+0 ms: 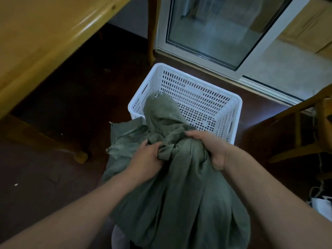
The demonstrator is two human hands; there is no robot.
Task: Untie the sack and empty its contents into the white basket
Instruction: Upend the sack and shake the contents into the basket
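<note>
Soft, limp grey-green cloth sack [179,186], knot [170,148] still tied, gripped at its neck by left hand [147,155] and right hand [212,150], just before perforated white plastic basket [186,92] on dark floor [53,168]; best worked at the knot.

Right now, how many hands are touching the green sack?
2. The left hand grips the cloth beside the knot. The right hand presses on the green sack to the right of the knot, near the white basket.
</note>
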